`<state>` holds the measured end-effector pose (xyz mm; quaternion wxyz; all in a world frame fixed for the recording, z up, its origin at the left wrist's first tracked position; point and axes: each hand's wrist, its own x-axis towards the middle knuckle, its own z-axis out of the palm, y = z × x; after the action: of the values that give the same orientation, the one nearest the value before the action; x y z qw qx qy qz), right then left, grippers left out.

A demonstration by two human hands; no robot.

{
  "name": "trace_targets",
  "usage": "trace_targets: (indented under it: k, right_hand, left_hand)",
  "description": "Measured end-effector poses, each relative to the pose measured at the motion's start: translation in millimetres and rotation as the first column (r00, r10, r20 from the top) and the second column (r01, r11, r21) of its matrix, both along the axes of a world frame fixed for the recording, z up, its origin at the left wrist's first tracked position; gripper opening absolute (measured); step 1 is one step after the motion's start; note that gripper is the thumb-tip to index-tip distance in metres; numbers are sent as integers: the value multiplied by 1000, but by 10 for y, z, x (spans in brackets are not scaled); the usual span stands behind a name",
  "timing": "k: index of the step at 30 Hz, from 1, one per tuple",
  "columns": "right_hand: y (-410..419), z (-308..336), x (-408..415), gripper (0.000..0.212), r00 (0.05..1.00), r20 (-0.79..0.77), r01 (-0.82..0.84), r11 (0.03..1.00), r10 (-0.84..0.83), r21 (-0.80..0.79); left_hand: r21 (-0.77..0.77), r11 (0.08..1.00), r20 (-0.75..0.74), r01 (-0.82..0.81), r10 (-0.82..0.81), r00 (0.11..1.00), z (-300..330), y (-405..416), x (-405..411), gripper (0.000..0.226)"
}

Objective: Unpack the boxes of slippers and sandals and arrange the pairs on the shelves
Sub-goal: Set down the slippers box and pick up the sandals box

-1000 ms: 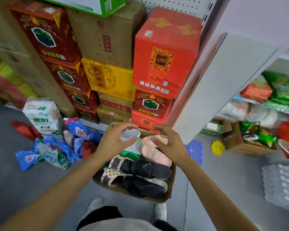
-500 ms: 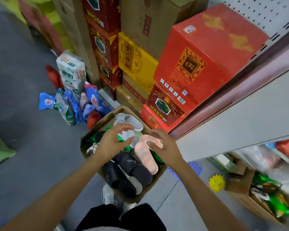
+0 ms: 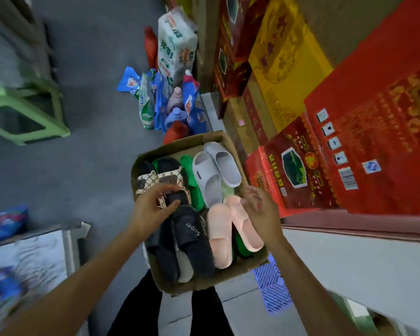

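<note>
Slippers (image 3: pixel 205 187) in box (image 3: pixel 211 282) just beneath loosely spread, empty fingers (image 3: pixel 166 190) of both hands.

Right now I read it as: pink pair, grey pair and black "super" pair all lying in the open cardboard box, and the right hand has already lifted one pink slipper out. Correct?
Not quite. In the head view the right hand holds nothing; it hovers open over the pink foam slippers, and both lie in the open cardboard box. The pale grey slippers and black "super" slippers are in there too.
</note>
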<state>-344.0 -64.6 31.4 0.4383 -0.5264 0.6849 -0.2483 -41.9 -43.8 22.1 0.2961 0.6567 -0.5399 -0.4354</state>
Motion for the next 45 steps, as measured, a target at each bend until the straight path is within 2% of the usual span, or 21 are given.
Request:
trace_targets:
  k: [3,7,10,12,14,16,19,21,24,31,34,38,45]
  right_hand:
    - [-158,-609,-134,36,994,-112,-15,1000,14,-12]
    - [-328,-1414,-263,45,976,-218,-19,1000,23,20]
    - [-423,-2022,-298,57,961,-273,-23,997,43,78]
    - [-460,-2221,-334,58,951,-310,1,996,26,86]
    - [-484,-2391,-323,56,938,-347,10,998,14,66]
    - [-510,-2512,-281,56,927,-375,16,998,10,68]
    - [-556,-2646,-208,54,907,-420,78,994,-38,79]
    - [-592,-2703,-174,51,899,-434,92,995,-64,44]
    - [-596,-2750,-158,43,897,-436,81,997,-74,-3]
    - [-526,-2786,-334,31,936,-352,7,1000,0,19]
    - [-492,-2922,-383,9,931,-358,-58,997,71,46]
    - [-439,-3032,-354,21,943,-332,-6,998,25,60]
    - [-451,-2887,-396,25,940,-325,-89,994,104,61]
  left_hand:
    - [78,989,31,-122,120,992,-610,172,77,31]
    - [112,964,203,-241,215,955,-1230,373,197,33]
    - [117,962,350,-246,192,917,-1706,532,415,35]
    - [71,946,381,-315,266,885,-1877,570,495,39]
    - [83,885,375,-458,398,837,-2090,611,595,49]
    - [224,796,315,-562,487,815,-2311,639,683,61]
    - [429,748,214,-507,461,861,-2633,629,765,62]
    - [480,765,254,-429,347,903,-2784,618,763,54]
    - [430,814,311,-391,273,911,-2925,632,744,44]
    - [288,860,367,-422,307,878,-3004,625,1029,39]
    - [306,840,346,-448,340,874,-3085,599,1073,39]
    - [349,828,163,-439,407,899,-3216,663,1088,26]
    - [304,839,83,-451,448,890,-3135,620,1127,29]
